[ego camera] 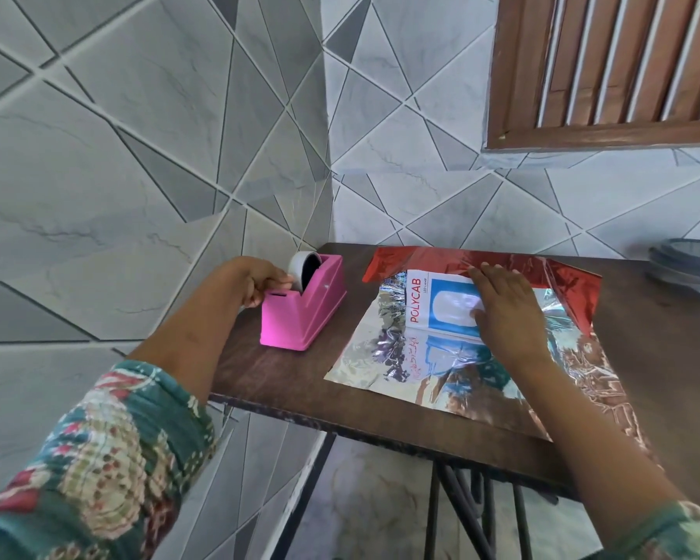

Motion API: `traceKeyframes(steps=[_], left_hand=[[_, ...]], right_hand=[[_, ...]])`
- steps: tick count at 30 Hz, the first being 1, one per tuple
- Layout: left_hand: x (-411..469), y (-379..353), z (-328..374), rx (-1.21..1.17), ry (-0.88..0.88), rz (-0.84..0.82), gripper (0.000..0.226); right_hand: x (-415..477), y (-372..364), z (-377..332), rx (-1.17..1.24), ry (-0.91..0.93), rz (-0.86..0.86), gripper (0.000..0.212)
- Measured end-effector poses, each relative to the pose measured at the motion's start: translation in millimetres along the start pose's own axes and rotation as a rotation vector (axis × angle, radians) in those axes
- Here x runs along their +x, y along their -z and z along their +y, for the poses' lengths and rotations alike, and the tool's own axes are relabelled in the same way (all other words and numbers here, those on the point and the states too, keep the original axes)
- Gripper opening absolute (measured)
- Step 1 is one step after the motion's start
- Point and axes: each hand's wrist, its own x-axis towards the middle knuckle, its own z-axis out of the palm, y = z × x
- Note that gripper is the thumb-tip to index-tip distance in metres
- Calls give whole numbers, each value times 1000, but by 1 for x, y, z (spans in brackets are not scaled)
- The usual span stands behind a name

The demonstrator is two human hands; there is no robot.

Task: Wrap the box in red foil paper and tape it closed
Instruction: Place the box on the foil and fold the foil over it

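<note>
Keep the right hand (506, 305) pressed flat, fingers straight, on the box (437, 301) beneath its palm, pinning the red foil paper (421, 258) at its fingertips, while the left hand (259, 282), fingers curled on the tape roll (304, 263), pulls a strip free.

A: Bright enough?
B: Yes, soft even daylight; white slits glow between the slats of the shutter (607, 62) at upper right.
A: Shadows?
B: Only faint ones, beside the tape dispenser (300, 313) on the table (283, 377).
A: Glare?
B: The foil paper (384, 357) mirrors the print of the box (437, 284) (silver side up) and flares white in patches.
A: Sharpness?
B: Centre crisp; the near sleeve (98, 450) is soft, and the lines of the wall tiles (138, 155) bow toward the edges.
</note>
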Motion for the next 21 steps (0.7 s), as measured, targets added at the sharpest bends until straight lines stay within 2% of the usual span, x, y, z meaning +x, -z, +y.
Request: traceKeyframes(steps=[5, 12, 16, 21], left_hand=[[-6, -14, -11, -379, -94, 51, 24], [-9, -21, -18, -612, -209, 117, 22], [-23, -21, -13, -544, -309, 131, 23], [-20, -30, -48, -552, -257, 120, 17]], right_hand=[[0, -1, 0, 1, -14, -14, 60], [0, -4, 1, -5, 2, 10, 63], [0, -3, 0, 0, -12, -6, 61], [0, -3, 0, 4, -7, 1, 62]])
